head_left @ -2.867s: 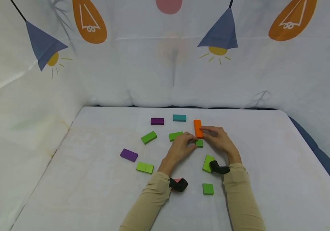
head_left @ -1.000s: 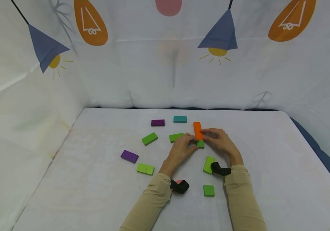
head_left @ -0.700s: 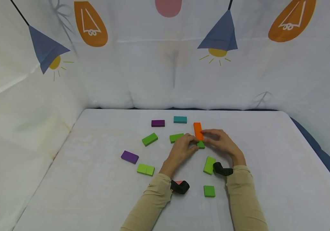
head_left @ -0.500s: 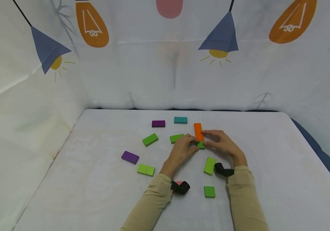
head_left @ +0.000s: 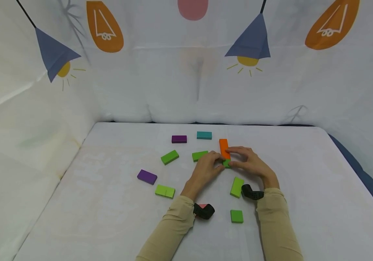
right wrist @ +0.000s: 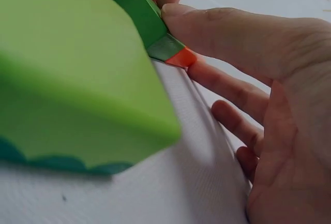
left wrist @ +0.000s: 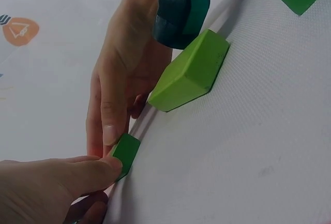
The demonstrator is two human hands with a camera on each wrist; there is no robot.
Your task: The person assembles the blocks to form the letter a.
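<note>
At the table's middle a small green block (head_left: 226, 164) sits against the near end of an upright-looking orange block (head_left: 223, 145). My left hand (head_left: 203, 171) pinches this green block between thumb and forefinger; in the left wrist view the left thumb lies on the block's (left wrist: 129, 151) face. From the other side comes my right hand (head_left: 253, 164), its thumb pressing the green block's right edge and its forefinger touching the orange block. The right wrist view shows that thumb at the green block (right wrist: 142, 19), with only a sliver of the orange block (right wrist: 182, 57) visible.
Around the hands on the white table (head_left: 92, 203) lie a teal block (head_left: 204, 135), purple blocks (head_left: 147, 177), and several green ones. A lime block (head_left: 237, 187) lies by the right wrist, a green square (head_left: 237, 216) nearer. A pink piece (head_left: 202, 205) is mostly hidden.
My right thumb has come down from beside the orange block to the small green block's edge, and the right wrist has shifted slightly right. My left hand keeps its pinch.
</note>
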